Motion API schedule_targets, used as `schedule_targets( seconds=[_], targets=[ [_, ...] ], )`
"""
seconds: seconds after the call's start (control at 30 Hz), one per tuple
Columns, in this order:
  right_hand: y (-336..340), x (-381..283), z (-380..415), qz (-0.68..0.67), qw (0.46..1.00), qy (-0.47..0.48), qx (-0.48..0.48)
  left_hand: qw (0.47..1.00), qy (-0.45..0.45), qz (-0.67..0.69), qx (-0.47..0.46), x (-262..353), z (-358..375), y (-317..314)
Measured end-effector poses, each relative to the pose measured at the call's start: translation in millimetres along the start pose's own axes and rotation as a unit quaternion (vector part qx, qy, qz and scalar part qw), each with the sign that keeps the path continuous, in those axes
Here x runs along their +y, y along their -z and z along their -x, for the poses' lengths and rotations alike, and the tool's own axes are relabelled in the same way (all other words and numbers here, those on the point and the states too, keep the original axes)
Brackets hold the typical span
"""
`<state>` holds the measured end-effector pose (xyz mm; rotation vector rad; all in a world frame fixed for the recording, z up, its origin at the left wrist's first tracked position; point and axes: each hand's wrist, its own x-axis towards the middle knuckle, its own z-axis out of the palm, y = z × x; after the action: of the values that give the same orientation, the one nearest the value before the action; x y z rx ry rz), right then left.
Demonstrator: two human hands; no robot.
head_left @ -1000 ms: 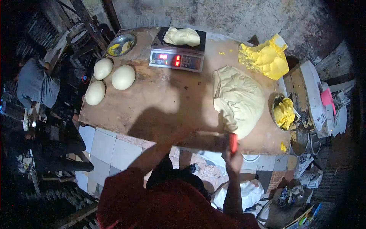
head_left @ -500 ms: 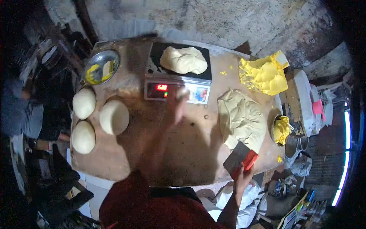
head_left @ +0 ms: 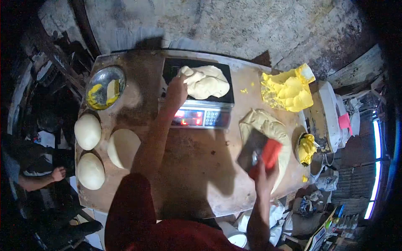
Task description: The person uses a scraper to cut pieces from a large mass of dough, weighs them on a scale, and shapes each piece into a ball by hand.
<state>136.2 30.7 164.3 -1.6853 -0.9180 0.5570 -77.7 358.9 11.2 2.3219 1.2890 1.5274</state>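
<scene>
On the black platform of a digital scale (head_left: 217,118) sits a lump of pale dough (head_left: 209,83). My left hand (head_left: 178,90) reaches to the lump's left edge, fingers closed on a bit of dough there. The scale's red digits show partly behind my wrist. In my right hand (head_left: 264,175) is a dough scraper (head_left: 270,154), its red handle gripped and its dark blade tilted left. The scraper hangs over a larger slab of dough (head_left: 268,121) on the table and hides part of it.
Three smooth dough balls (head_left: 88,131) sit at the table's left. Behind them is a metal bowl (head_left: 115,77) holding yellow fat and a pale block. Yellow margarine (head_left: 289,92) lies at the back right, with a small tub (head_left: 307,148) below. Another person's hand (head_left: 58,173) shows at far left.
My left hand has moved from in front of the scale up to the dough on it. My right hand has raised the scraper over the slab. The view has shifted slightly.
</scene>
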Motion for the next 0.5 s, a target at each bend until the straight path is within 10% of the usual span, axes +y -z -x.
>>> schedule_targets(
  seconds=[0.13,0.33,0.5],
  targets=[
    [-118,-56,-76,0.193,0.914,0.325,-0.148,0.928,0.287,0.228,-0.071,14,19,37],
    [-278,-64,-132,0.473,0.68,0.438,-0.349,0.758,0.439,0.461,-0.14,17,57,79],
    [-323,-72,-159,0.426,0.76,0.374,-0.317,0.673,0.378,0.581,-0.258,125,220,119]
  ],
)
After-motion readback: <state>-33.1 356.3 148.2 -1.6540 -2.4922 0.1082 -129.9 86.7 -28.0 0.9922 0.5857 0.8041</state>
